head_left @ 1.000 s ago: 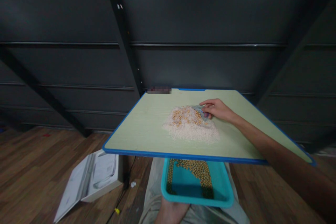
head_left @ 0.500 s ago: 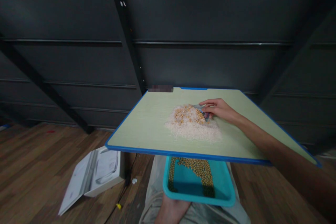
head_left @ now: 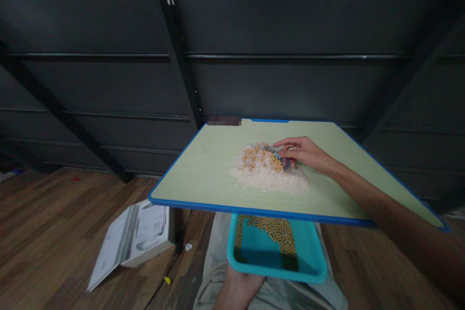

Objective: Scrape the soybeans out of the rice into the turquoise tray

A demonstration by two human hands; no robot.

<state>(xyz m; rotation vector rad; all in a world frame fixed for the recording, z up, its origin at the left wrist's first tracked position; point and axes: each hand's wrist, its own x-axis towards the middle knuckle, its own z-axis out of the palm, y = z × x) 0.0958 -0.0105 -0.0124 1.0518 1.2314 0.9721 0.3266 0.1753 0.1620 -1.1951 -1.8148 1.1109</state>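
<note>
R hand [head_left: 303, 151] slid left w/ clr plastic [head_left: 278, 154]; rnd beans [head_left: 276, 162] atop grains [head_left: 269, 182].

Turquoise tray [head_left: 261, 254], golden beans [head_left: 280, 235], whitish rice [head_left: 269, 181], pale-green, blue-edged tabletop [head_left: 203, 174]

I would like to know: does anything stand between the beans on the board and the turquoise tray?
Yes: loose rice lies on the near side of the beans, and the blue front edge of the board partly hides the turquoise tray.
</note>
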